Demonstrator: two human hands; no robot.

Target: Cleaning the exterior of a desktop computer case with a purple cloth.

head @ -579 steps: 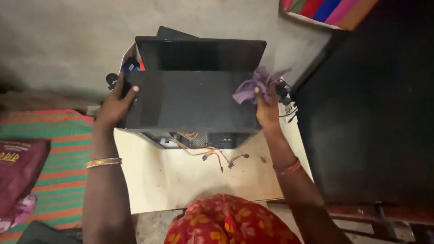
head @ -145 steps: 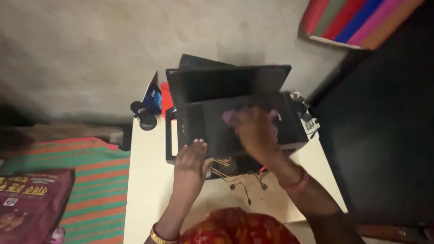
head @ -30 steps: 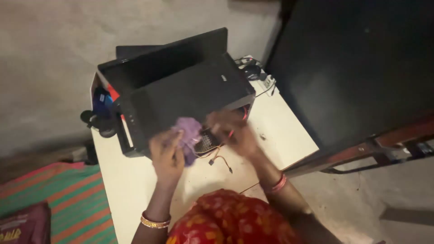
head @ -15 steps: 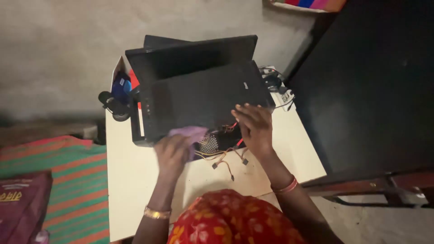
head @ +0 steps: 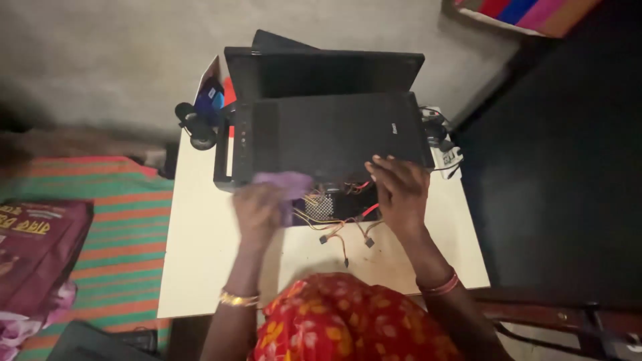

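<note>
A black computer case (head: 334,137) lies on its side on a pale table (head: 200,254), its open near end showing a grille and loose coloured wires (head: 338,230). My left hand (head: 257,207), blurred, grips a purple cloth (head: 284,184) against the case's near left edge. My right hand (head: 398,190) rests with fingers spread on the case's near right edge. A dark flat panel (head: 321,70) stands behind the case.
Black headphones (head: 194,130) and blue and red items (head: 214,97) sit at the table's back left. Cables (head: 441,140) lie at the case's right. A striped green and orange mat (head: 114,241) with a maroon bag (head: 33,254) is at the left. A dark cabinet (head: 562,167) stands at the right.
The view has shifted a little. My left hand with the purple cloth has moved along the case's near edge; my right hand stays on the case.
</note>
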